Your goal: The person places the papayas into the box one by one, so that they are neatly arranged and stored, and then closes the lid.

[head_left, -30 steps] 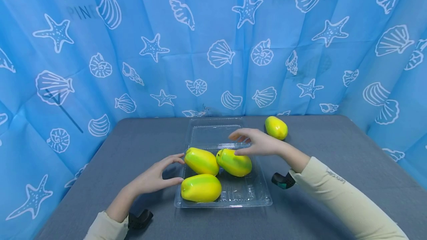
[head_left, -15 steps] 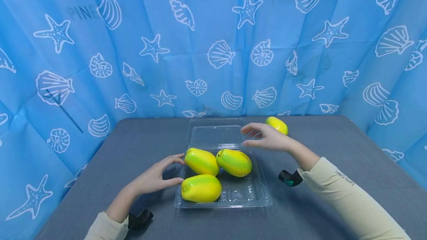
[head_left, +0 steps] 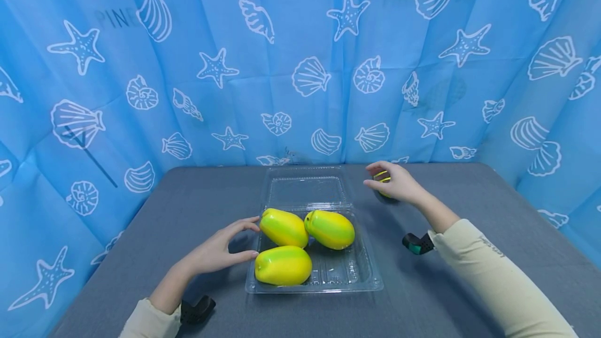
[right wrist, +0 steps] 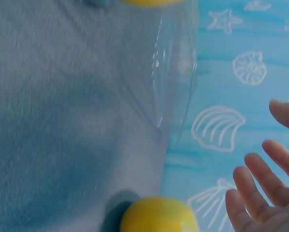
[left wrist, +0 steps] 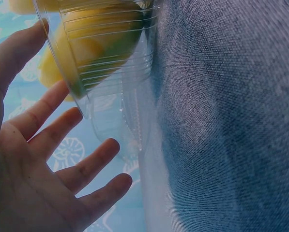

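Observation:
Three glossy yellow-green papayas, the back left (head_left: 284,227), back right (head_left: 330,229) and front ones (head_left: 283,265), lie in a clear plastic clamshell box (head_left: 347,270). My left hand (head_left: 218,246) is at the box's left side, fingers spread and fingertips at its rim; the left wrist view shows the palm holding nothing. Farther back on the right, my right hand (head_left: 396,184) hovers over a fourth papaya (right wrist: 159,215), partly hiding it in the head view. In the right wrist view its fingers are spread, apart from that papaya.
The box's lid (head_left: 305,189) lies folded back, flat toward the rear of the grey cloth-covered table (head_left: 211,192). Behind the table hangs a blue curtain (head_left: 281,67) with white shell prints. A black device sits at each wrist.
My right hand has moved from above the back right papaya in the box, rightward and back, to the lone papaya. The left hand and the papayas have stayed put.

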The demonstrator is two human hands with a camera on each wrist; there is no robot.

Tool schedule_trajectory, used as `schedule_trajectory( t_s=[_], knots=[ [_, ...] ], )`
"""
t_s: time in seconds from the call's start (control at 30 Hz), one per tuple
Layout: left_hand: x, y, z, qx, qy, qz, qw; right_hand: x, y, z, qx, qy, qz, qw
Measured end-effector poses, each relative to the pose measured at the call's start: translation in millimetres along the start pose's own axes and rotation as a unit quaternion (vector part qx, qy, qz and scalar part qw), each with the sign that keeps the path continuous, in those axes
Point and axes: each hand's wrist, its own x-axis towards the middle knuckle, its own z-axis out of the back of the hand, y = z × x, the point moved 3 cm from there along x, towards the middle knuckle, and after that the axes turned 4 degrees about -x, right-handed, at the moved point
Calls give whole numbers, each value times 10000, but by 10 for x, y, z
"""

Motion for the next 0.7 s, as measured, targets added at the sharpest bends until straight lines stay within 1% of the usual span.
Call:
schedule_trajectory(
  t_s=[0.13, 0.27, 0.43, 0.7],
  knots=[
    [0, 0, 0, -20, 9, 16, 10000, 12, -102, 59, 7, -349, -394, 9986],
    [0, -11, 2, -25, 15, 39, 10000, 24, -228, 93, 20, -580, -767, 9954],
    [0, -17, 2, -37, 14, 14, 10000, 24, -354, 106, -1, -696, -1176, 9906],
    [-2, -19, 4, -38, 12, -1, 10000, 33, -533, 26, -132, -724, -1548, 9852]
  ],
)
